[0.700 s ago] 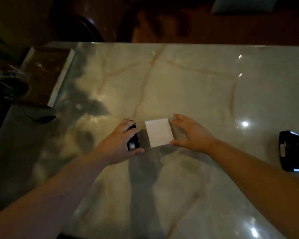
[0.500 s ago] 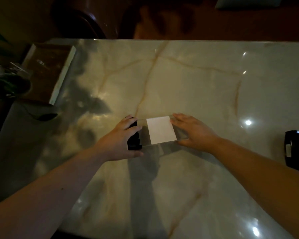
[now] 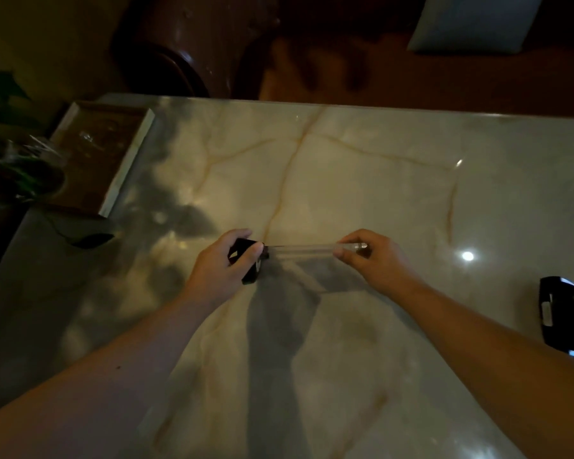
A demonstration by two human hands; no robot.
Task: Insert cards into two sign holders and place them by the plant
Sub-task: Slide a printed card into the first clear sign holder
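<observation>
A clear acrylic sign holder (image 3: 304, 250) with a black base (image 3: 251, 271) is held above the middle of the marble table (image 3: 378, 180), seen edge-on as a thin strip. My left hand (image 3: 221, 268) grips the black base end. My right hand (image 3: 370, 260) pinches the clear panel's right end between thumb and fingers. The white card is hidden, edge-on inside the panel. The plant (image 3: 10, 164) is at the far left edge, dark and partly out of frame.
A brown tray with a pale rim (image 3: 105, 157) lies at the table's back left, next to the plant. A small dark object (image 3: 92, 240) lies in front of it. A black device (image 3: 565, 316) rests near the right edge. A dark chair (image 3: 193, 44) stands behind the table.
The sign holder has been turned from lying flat with the white card facing up to edge-on. My right hand went from resting flat on it to pinching its end.
</observation>
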